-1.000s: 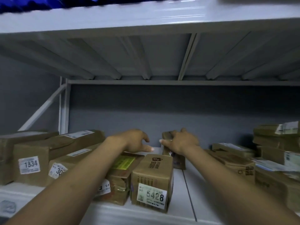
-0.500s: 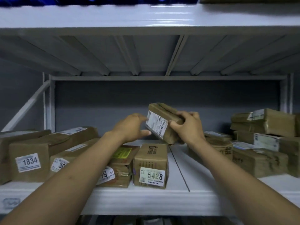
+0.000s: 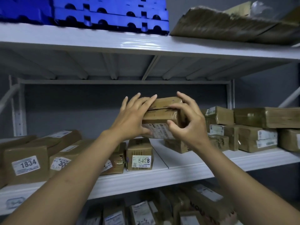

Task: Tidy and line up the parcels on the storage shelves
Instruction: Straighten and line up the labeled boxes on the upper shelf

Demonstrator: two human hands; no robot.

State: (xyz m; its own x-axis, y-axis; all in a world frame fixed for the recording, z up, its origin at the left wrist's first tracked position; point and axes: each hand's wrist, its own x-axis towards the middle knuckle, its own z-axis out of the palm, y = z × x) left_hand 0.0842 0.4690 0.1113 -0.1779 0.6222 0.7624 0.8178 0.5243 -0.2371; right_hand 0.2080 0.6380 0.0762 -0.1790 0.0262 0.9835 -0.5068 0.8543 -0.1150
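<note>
A small brown taped parcel with a white label on its near face is held in the air above the middle white shelf. My left hand lies against its left side with the fingers spread over the top. My right hand grips its right end, thumb on the front. Below stands the parcel marked 5428, and left of it the parcels marked 1834 and 30.
More brown parcels are stacked at the right of the middle shelf. A bare strip of shelf lies right of parcel 5428. Blue plastic trays and a flat brown package sit on the top shelf. The bottom shelf holds several parcels.
The small parcel was lifted off the back of the shelf and turned; my left hand has now come onto it. The view has pulled back and tilted up.
</note>
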